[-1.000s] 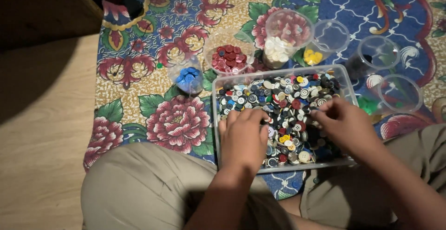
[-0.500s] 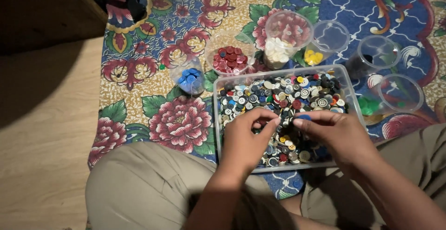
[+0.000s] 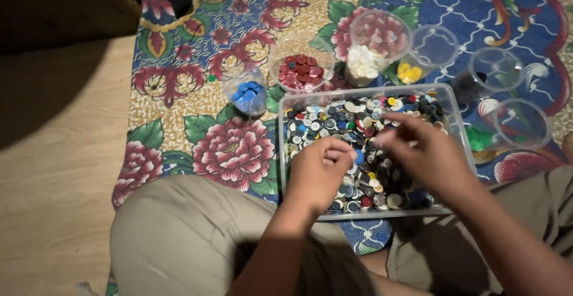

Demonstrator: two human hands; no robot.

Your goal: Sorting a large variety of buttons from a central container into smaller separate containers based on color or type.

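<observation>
A: Start at the left of the frame. What's there?

B: Bare wood floor [image 3: 54, 170], then a flowered rug [image 3: 233, 152]. On it, upper middle, a cup of blue buttons [image 3: 248, 94], then a cup of red ones [image 3: 300, 71], a white-filled cup [image 3: 363, 64] and one with a few yellow [image 3: 409, 72]. Empty clear cups [image 3: 519, 123] stand at the far right.

A: And the hands?

B: Both are over the clear tray [image 3: 286, 170] of mixed buttons in the middle. The left hand [image 3: 316, 173] is curled, fingertips pinching a small blue button [image 3: 358, 156] just above the pile. The right hand [image 3: 430, 155] is blurred, fingers spread loosely over the buttons; whether it holds one I cannot tell.

A: How would you handle that pinch well?

B: I'd judge a light, firm fingertip grip is best, lifting straight up so neighbours don't spill, and checking the colour against the cups before moving
</observation>
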